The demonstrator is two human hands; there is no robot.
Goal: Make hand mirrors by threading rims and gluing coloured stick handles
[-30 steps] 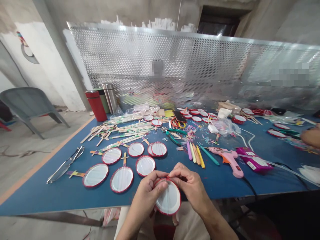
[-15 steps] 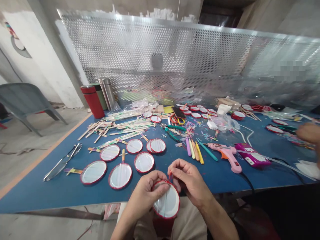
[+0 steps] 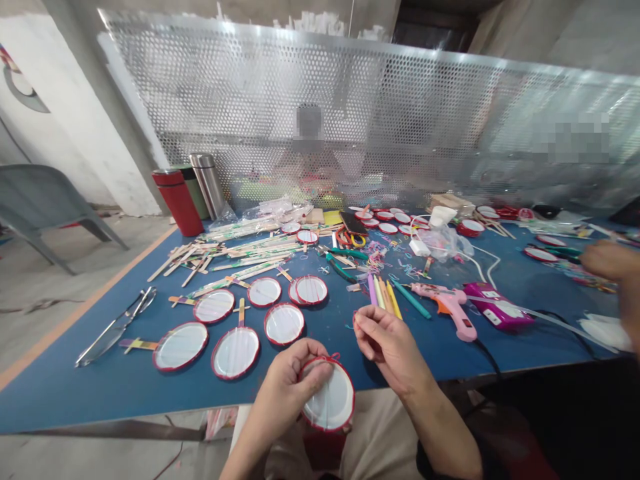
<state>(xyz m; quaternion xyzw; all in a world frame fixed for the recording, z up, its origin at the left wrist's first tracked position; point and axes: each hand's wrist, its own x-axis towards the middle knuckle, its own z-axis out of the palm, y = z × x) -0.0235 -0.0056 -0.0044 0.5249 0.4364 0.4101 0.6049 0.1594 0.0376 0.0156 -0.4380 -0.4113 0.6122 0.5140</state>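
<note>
head view: the left hand [image 3: 286,378] is gripping a red-rimmed disc [image 3: 331,405], the right hand's [image 3: 390,350] fingers [image 3: 364,331] are pinching narrowly on something unclear beside it, and a loosening grip could be dropping the disc.

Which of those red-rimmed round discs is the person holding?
The red-rimmed disc in the left hand, held off the blue table; the others lie flat on it.

**Q:** What is recorded of the hands and arms?

**A:** The left hand [image 3: 285,380] and right hand [image 3: 387,350] are noted as bare, and the right forearm [image 3: 440,430] is found uncovered.

**Q:** And the clothing?

**A:** Beige trousers [image 3: 380,437] are observed; a dark garment edge [image 3: 425,460] is seen, but its type cannot be determined.
</note>
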